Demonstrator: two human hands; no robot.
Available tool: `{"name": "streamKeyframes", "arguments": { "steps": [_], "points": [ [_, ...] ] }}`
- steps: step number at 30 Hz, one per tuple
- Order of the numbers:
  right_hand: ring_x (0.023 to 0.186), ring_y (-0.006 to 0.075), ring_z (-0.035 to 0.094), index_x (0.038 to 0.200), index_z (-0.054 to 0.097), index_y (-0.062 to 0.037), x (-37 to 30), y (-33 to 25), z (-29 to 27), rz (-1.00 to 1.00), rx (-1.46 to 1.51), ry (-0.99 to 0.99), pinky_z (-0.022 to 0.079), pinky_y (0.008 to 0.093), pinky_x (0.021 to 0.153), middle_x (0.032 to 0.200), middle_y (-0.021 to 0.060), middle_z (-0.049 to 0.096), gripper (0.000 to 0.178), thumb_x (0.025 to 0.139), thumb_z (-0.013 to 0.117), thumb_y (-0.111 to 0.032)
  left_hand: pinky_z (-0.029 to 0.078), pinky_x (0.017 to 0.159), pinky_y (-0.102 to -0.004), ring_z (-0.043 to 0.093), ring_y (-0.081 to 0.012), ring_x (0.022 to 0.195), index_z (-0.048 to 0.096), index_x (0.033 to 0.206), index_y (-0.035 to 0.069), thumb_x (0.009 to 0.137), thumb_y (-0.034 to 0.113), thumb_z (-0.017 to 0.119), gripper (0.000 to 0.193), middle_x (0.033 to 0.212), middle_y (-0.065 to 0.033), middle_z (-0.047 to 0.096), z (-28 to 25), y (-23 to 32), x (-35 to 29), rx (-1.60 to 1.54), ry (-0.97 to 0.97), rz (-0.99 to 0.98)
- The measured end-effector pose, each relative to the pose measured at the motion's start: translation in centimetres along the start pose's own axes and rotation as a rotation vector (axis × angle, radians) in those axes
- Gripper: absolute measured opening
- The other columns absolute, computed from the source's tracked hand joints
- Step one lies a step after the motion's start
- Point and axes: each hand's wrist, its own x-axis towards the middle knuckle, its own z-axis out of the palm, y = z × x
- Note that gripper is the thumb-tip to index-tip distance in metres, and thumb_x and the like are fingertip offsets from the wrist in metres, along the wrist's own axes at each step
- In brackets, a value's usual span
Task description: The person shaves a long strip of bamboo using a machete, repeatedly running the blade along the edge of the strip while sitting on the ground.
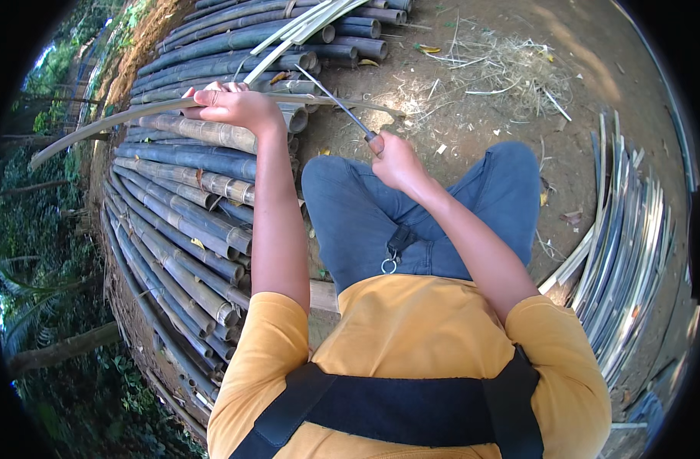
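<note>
Bare earth (pixel 625 84) in head view: one heap of pale shavings (pixel 514 73), one bundle of thin strips (pixel 621 252) to the person's right, more than twenty bamboo poles (pixel 204 136) to the left, too overlapped for exact count. Two hands: left hand (pixel 231 107) holds one long curved strip (pixel 97 131) above the poles; right hand (pixel 399 159) grips one knife (pixel 342 107), blade crossing the strip; contact I cannot tell.

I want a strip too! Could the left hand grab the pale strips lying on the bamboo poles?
Probably yes: the pale strips lie just beyond the left hand, nothing seems to cover them, though that hand grips a long strip.
</note>
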Motion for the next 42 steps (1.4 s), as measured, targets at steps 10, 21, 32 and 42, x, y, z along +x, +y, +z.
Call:
{"name": "streamKeyframes", "arguments": {
  "steps": [10, 21, 32, 42],
  "points": [
    [0.078, 0.0399, 0.067, 0.091, 0.055, 0.0001, -0.6, 1.0, 2.0, -0.083, 0.196, 0.177, 0.05, 0.047, 0.071, 0.076, 0.0186, 0.066, 0.017, 0.079, 0.064, -0.007, 0.032, 0.043, -0.0237, 0.034, -0.0095, 0.051, 0.022, 0.135, 0.015, 0.105, 0.044, 0.044, 0.047, 0.088, -0.0044, 0.044, 1.3, 0.5, -0.6, -0.029, 0.001, 0.142],
    [0.073, 0.0413, 0.064, 0.088, 0.055, -0.0013, 0.5, 3.0, 0.0, -0.04, 0.136, 0.183, 0.048, 0.0479, 0.067, 0.074, 0.0206, 0.062, 0.013, 0.078, 0.062, -0.007, 0.05, 0.048, -0.0264, 0.055, -0.0138, 0.052, 0.026, 0.116, 0.009, 0.103, 0.035, 0.053, 0.04, 0.072, -0.0073, 0.054, 2.1, 1.4, -0.8, -0.053, -0.298, 0.1],
    [0.07, 0.0378, 0.063, 0.084, 0.054, -0.0014, -0.4, 2.3, -1.7, -0.091, 0.136, 0.17, 0.048, 0.0461, 0.066, 0.075, 0.0204, 0.062, 0.011, 0.078, 0.06, -0.01, 0.048, 0.045, -0.0273, 0.056, -0.0143, 0.046, 0.013, 0.134, -0.007, 0.102, 0.039, 0.053, 0.068, 0.071, -0.011, 0.053, 3.2, 0.8, -2.4, -0.003, -0.252, 0.091],
    [0.08, 0.0386, 0.067, 0.091, 0.062, 0.0011, 0.9, 1.7, -2.1, -0.071, 0.059, 0.073, 0.05, 0.0468, 0.072, 0.081, 0.0223, 0.066, 0.016, 0.091, 0.057, -0.014, 0.047, 0.043, -0.0272, 0.055, -0.0162, 0.044, 0.01, 0.135, -0.004, 0.103, 0.041, 0.05, 0.068, 0.07, -0.0107, 0.051, 2.8, 1.0, -2.1, 0.022, -0.246, 0.115]
  ]
}}
